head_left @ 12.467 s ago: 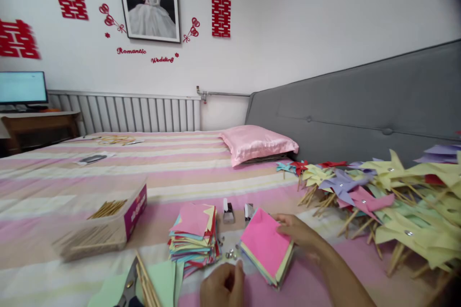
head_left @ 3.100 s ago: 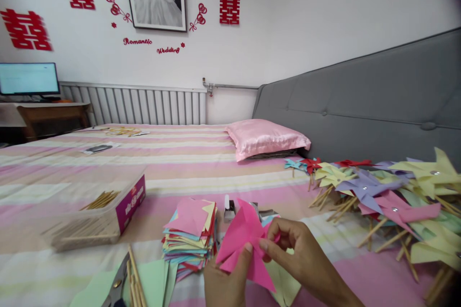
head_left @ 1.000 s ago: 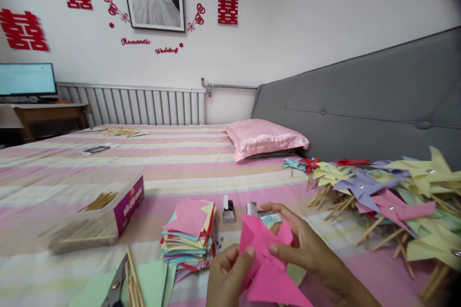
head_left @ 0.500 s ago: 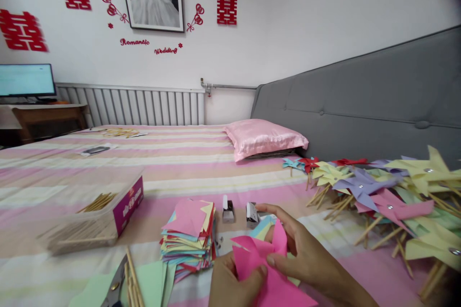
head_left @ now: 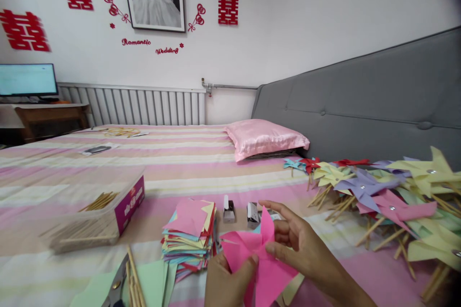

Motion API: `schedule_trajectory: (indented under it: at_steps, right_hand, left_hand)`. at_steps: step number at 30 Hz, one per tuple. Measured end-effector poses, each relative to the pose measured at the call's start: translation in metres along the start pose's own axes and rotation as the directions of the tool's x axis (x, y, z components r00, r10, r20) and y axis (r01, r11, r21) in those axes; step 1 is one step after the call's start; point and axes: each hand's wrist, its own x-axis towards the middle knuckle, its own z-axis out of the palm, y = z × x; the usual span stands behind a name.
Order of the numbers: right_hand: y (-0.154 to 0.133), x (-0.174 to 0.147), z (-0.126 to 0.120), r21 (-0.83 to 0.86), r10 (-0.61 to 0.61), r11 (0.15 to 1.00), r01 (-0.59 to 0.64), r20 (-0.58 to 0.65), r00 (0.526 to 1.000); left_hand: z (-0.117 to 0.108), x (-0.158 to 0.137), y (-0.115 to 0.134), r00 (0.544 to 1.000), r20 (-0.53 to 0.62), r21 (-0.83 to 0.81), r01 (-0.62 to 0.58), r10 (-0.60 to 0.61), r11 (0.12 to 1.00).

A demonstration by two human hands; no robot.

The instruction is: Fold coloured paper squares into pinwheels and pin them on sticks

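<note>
A bright pink paper pinwheel (head_left: pixel 274 279) with curved-in blades is between my hands, low in the view. My left hand (head_left: pixel 230 282) pinches its left side, thumb on top near the centre. With the thumb near the middle, my right hand (head_left: pixel 300 244) grips the other side; its index finger stretches out beyond an upright blade. The undersides of both grips are hidden. Just left of my left hand stands a stack of cut coloured paper (head_left: pixel 189 240). Two small boxes, one open-topped (head_left: pixel 228 212) and one whitish (head_left: pixel 252 214), lie beyond the pinwheel.
Finished pinwheels on sticks (head_left: pixel 391 208) crowd the right side by the grey headboard (head_left: pixel 360 91). On the left are a clear plastic box of sticks (head_left: pixel 90 230), scissors (head_left: pixel 115 285), loose sticks (head_left: pixel 133 280) and green paper sheets (head_left: pixel 151 273). A pink pillow (head_left: pixel 266 136) lies farther back.
The pink pinwheel has shifted slightly up and left with both hands, and its blade stands higher. My right index finger has extended away from the paper.
</note>
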Motion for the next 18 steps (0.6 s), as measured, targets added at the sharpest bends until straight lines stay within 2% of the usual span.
schedule_trajectory:
  at_steps: [10, 14, 18]
  right_hand:
    - [-0.010, 0.000, 0.000, 0.023, 0.016, 1.000, -0.012, -0.177, 0.984]
    - [-0.008, 0.002, -0.003, 0.002, -0.020, 1.000, 0.021, -0.254, 0.967]
    - [-0.009, 0.002, -0.003, -0.071, -0.125, 0.992, 0.107, -0.371, 0.920]
  left_hand:
    - [0.003, -0.002, 0.000, 1.000, 0.022, -0.010, 0.017, -0.017, 1.000]
    - [0.001, 0.000, -0.004, 0.998, 0.037, -0.012, 0.041, -0.041, 0.999]
    - [-0.007, 0.007, -0.012, 0.999, -0.042, -0.003, 0.031, -0.031, 1.000]
